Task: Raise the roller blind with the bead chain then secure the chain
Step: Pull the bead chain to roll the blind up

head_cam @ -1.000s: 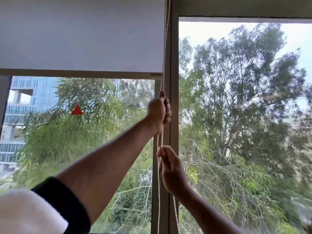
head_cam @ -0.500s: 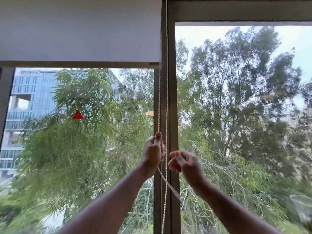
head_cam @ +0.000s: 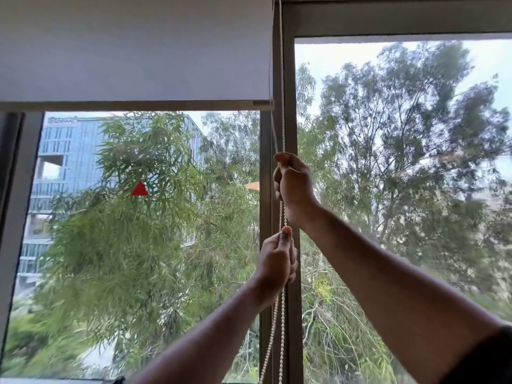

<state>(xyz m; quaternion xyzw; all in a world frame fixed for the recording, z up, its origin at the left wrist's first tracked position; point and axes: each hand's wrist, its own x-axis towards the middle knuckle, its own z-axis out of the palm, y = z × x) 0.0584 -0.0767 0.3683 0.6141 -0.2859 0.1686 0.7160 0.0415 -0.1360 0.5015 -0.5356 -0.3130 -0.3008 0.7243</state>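
Observation:
A white roller blind [head_cam: 133, 48] covers the top of the left window pane; its bottom bar [head_cam: 138, 105] sits roughly a quarter of the way down the view. The white bead chain [head_cam: 283, 117] hangs along the frame post between the two panes. My right hand [head_cam: 293, 184] grips the chain high up, fingers curled round it. My left hand [head_cam: 277, 261] grips the chain just below, thumb pointing up. Below my left hand the chain's two strands hang loose to the bottom edge of the view.
The vertical frame post [head_cam: 289, 314] stands between the two glass panes. A red triangle sticker [head_cam: 139, 189] sits on the left pane. Trees and a glass building lie outside. A dark frame edge [head_cam: 11, 189] runs down the far left.
My left hand has come down the chain while my right hand has moved up above it and taken hold. The blind's bottom bar has risen relative to the red sticker.

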